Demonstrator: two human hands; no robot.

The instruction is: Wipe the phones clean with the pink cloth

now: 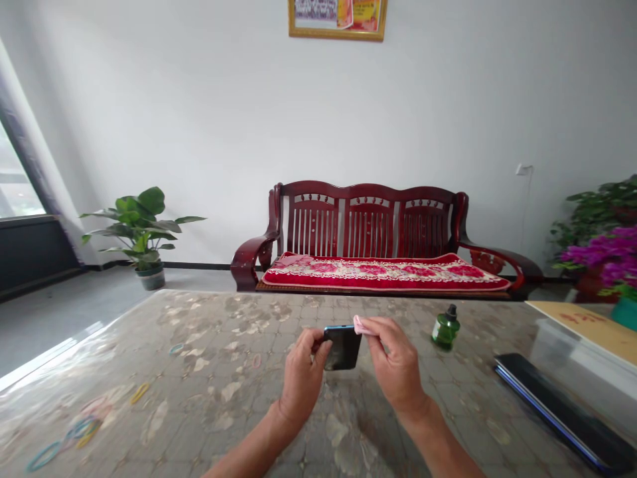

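Observation:
A dark smartphone (342, 350) with a bluish edge is held up over the table, tilted, its dark face toward me. My left hand (304, 372) grips its left side between thumb and fingers. At the phone's upper right corner, my right hand (397, 362) pinches a small pink cloth (359, 325) against the edge. Most of the cloth is hidden by the fingers. To the right of my right hand stands a green glass bottle (446, 328) with a black top.
The table (223, 411) has a patterned cover. Coloured rubber bands (74, 435) lie at its left. On the right are a long dark device (557, 405), a tan folder (582, 322) and purple flowers (607, 255). Behind the table stands a wooden bench (368, 219); a potted plant (144, 232) is at left.

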